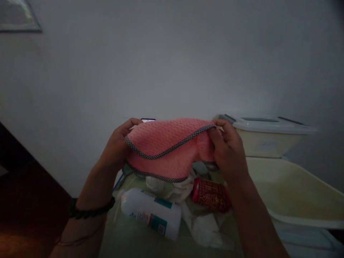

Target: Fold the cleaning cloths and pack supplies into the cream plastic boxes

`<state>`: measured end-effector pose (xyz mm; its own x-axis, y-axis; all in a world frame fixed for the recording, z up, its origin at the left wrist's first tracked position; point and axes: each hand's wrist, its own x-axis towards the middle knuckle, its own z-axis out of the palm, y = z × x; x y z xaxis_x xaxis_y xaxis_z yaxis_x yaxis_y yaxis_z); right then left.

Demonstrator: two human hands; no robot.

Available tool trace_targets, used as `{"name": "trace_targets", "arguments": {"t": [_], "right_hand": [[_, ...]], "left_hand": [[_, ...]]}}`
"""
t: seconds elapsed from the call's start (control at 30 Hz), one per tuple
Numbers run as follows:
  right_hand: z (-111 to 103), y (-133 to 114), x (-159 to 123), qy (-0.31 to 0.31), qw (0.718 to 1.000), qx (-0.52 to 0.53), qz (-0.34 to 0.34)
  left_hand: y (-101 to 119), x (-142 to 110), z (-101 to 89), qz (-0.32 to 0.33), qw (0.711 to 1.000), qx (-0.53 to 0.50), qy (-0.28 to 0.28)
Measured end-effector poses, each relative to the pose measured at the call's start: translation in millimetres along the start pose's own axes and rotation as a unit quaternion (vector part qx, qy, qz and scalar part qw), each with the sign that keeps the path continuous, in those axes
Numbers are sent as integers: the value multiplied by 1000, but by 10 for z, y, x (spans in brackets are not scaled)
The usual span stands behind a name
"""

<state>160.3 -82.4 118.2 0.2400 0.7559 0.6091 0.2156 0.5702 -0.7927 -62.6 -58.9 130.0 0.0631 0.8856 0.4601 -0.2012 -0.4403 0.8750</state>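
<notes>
Plain grey wall (pixel 172 64) fills the upper part of the frame, with the corner of a framed panel (pixel 18 16) at upper left and a dark reddish floor (pixel 29 215) at lower left. Below centre, a pale green table (pixel 129 243) extends to the bottom edge; the lighting is dim.

The pink cloth (pixel 161 134) is at the centre of the frame, raised above the table between my two hands. It has a textured surface and black-and-white checked edging, and hangs folded, one edging running across its front and another along its lower margin.

My left hand (pixel 118 143) grips the left end of the cloth, fingers bent closed at its edge; part of the grip is hidden behind the material. My right hand (pixel 228 147) pinches the upper right end between thumb and fingers. A dark beaded bracelet (pixel 91 210) encircles my left wrist.

A white bottle (pixel 150 211) with green label panels lies on its side on the table, lower centre. To its right are a red item (pixel 211 195) with gold-coloured lettering and crumpled white material (pixel 206 229). A lidded container (pixel 268 141) and a cream basin (pixel 298 186) occupy the right side of the frame.
</notes>
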Motion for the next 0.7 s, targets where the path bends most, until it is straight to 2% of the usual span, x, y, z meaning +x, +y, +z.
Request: {"name": "trace_targets", "arguments": {"t": [0.07,0.23,0.43,0.57,0.7], "right_hand": [[-22,5,7,23,1000,-17,-2],[9,-21,2,34,998,-56,-24],[-1,-49,-18,-6,989,-111,-94],[-43,-25,-38,-34,965,-206,-159],[-66,-81,-64,13,930,-283,-235]], "left_hand": [[-30,32,-66,-14,1000,5,7],[-86,60,-141,-45,998,29,44],[-144,86,-173,-58,997,36,47],[-163,133,-216,-45,997,-32,51],[-131,149,-217,-18,994,-91,55]]}}
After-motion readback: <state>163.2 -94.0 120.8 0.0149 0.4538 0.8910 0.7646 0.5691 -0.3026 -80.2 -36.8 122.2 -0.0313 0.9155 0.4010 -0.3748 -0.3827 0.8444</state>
